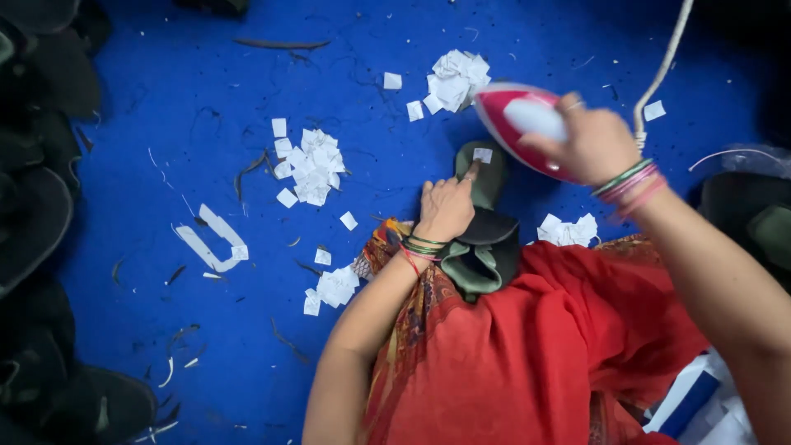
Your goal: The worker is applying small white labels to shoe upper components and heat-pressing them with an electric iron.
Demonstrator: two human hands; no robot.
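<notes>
A small white label (483, 155) is pinned to the green cloth piece (486, 177) by the left hand (445, 208), forefinger extended. The red iron (519, 124) is held above it, the right hand (595, 142) closed round its handle.

head view | straight down, close over lap | blue floor (165, 124) fills 9–12 o'clock | single view

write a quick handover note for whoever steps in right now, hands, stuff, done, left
Left hand: index finger pins a small white label onto the green fabric piece.
Right hand: grips the red and white iron, held tilted just above the label.
Done: label placed.
Left: press not yet made; loose label piles lie on the blue surface.
</notes>
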